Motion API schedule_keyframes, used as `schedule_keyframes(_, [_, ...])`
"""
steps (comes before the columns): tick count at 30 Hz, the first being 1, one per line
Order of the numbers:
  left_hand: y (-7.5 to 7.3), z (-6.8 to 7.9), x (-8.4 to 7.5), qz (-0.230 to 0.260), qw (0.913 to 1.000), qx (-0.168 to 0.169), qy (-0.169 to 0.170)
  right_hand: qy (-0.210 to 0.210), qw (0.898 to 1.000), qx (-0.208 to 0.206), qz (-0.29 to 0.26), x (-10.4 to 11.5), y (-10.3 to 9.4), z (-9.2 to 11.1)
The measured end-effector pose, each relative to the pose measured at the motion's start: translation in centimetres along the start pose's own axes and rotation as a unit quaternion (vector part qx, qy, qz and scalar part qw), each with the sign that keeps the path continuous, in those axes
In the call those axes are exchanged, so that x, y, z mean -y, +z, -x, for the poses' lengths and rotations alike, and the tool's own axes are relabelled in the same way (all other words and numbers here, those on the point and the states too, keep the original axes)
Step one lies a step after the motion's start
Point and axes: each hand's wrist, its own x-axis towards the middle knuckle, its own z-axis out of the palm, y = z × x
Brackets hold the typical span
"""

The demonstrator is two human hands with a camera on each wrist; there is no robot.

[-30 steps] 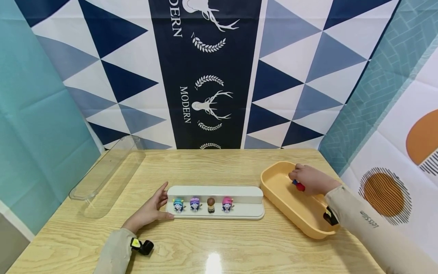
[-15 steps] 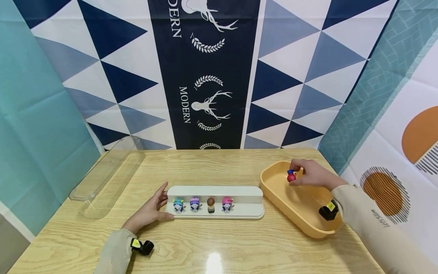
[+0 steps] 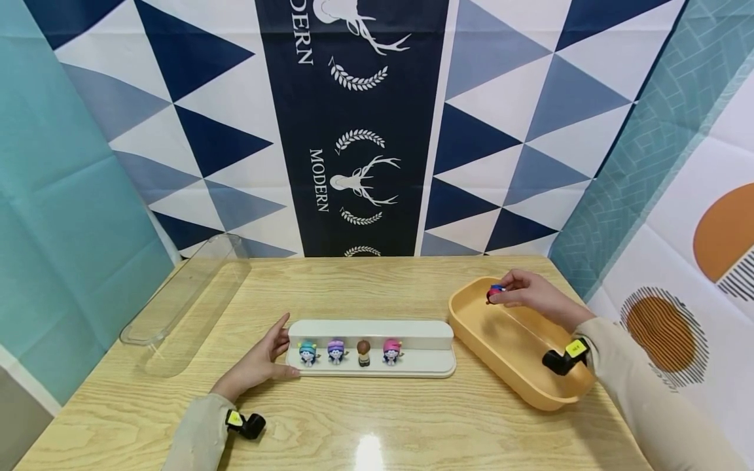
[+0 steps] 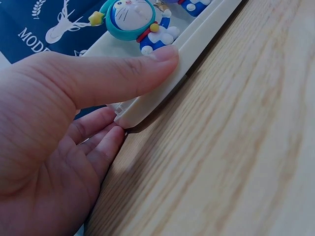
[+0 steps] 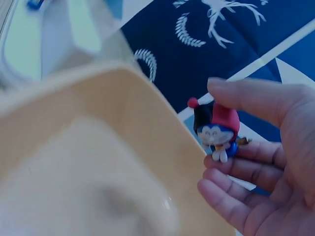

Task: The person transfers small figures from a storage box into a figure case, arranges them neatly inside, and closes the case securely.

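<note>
My right hand pinches a small cat figurine with a red and black hat between thumb and fingers. It holds the figurine over the far end of the pale orange tray. My left hand grips the left end of a white stepped display stand; its thumb lies over the front edge, beside the nearest figurine. On the stand's lower step stand a teal-hatted figurine, a purple-hatted figurine, a brown-haired figurine and a pink-hatted figurine, in a row.
A clear plastic cover lies on the wooden table at the far left. The orange tray sits at the stand's right end. Patterned cloth hangs along the back and sides.
My right hand has lifted the figurine inside the orange tray and carried it left toward the far rim, turning it between the fingers. The left hand and the stand have stayed put.
</note>
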Motion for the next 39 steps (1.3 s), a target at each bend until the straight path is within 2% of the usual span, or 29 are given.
schedule_keyframes(3, [0.0,0.0,0.1,0.000,1.0000,-0.002,-0.005,0.021,0.997,0.009,-0.077,0.0,0.2,-0.1])
schedule_keyframes(7, [-0.1,0.0,0.0,-0.004,1.0000,0.002,0.002,0.038,0.984,0.023,-0.175,0.0,0.4,0.0])
schedule_keyframes(13, [-0.1,0.0,0.0,-0.003,1.0000,0.003,0.000,0.045,0.964,0.034,-0.258,-0.3,0.7,0.2])
schedule_keyframes(18, [-0.1,0.0,0.2,0.000,1.0000,0.006,0.000,0.055,0.957,0.035,-0.283,-0.3,1.1,0.3])
schedule_keyframes(27, [-0.1,0.0,0.1,0.000,1.0000,0.006,0.000,0.067,0.947,-0.005,-0.314,0.3,2.2,0.3])
schedule_keyframes(39, [-0.1,0.1,0.2,-0.006,0.9999,0.011,0.012,0.088,0.945,-0.028,-0.314,1.3,4.1,0.3])
